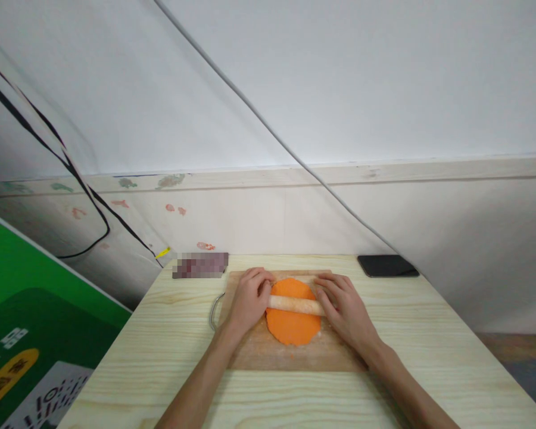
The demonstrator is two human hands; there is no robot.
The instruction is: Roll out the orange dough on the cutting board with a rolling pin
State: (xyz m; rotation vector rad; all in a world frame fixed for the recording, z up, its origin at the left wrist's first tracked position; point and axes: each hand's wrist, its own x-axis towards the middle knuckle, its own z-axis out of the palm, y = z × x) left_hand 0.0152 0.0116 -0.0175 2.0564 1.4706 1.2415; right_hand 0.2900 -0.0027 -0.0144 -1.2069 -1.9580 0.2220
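A flat, roughly round sheet of orange dough (pixel 292 330) lies on a wooden cutting board (pixel 254 357). Across its upper half rests a light wooden rolling pin (pixel 295 304), tilted slightly down to the right. My left hand (pixel 251 298) is closed over the pin's left end, fingers curled. At the other end, my right hand (pixel 345 302) curls round the pin, its fingers reaching past the dough's right edge. Both ends of the pin are hidden under my hands. Pale flour dusts the board near the dough.
The board sits on a pale wood-grain table (pixel 156 351), with a metal handle (pixel 212 313) at its left. A black phone (pixel 388 266) lies at the back right, a blurred-out item (pixel 200 265) at the back left. Cables hang along the wall; a green sign (pixel 49 310) stands left.
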